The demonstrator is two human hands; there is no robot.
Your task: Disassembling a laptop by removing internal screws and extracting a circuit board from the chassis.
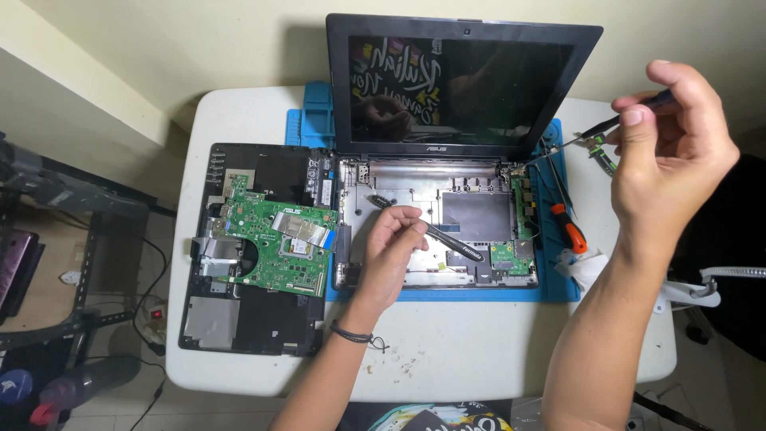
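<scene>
Nearest the viewer, two bare forearms rise from the lower edge over a white, smooth counter (pixel 447 351) with rounded corners, its near surface speckled with small crumbs of debris. The left wrist carries a thin dark cord bracelet (pixel 355 335). The left hand (pixel 391 255) is bent down over the opened laptop base (pixel 435 223), fingers curled closed around a long, slim black pry tool (pixel 447 238) that lies slanted across the grey metal tray of the base, its far end pointing up-left and its near end toward the lower right. The base sits on a blue mat (pixel 558 291) with a raised rim. To the left, touching the mat's edge, lies the removed black plastic bottom cover (pixel 239 319), holding a green circuit board (pixel 275 243) with a white flat ribbon cable across it. On the right strip of the mat rests an orange-handled screwdriver (pixel 570 231), just beside crumpled white tissue (pixel 586 267). The right hand (pixel 678 156) is raised well above the counter, palm turned inward, thumb and fingers pinched shut on a thin black-handled screwdriver (pixel 622 121) whose metal shaft points left toward the hinge. Farthest stands the laptop's glossy dark screen (pixel 463 84), upright and tilted slightly back.
</scene>
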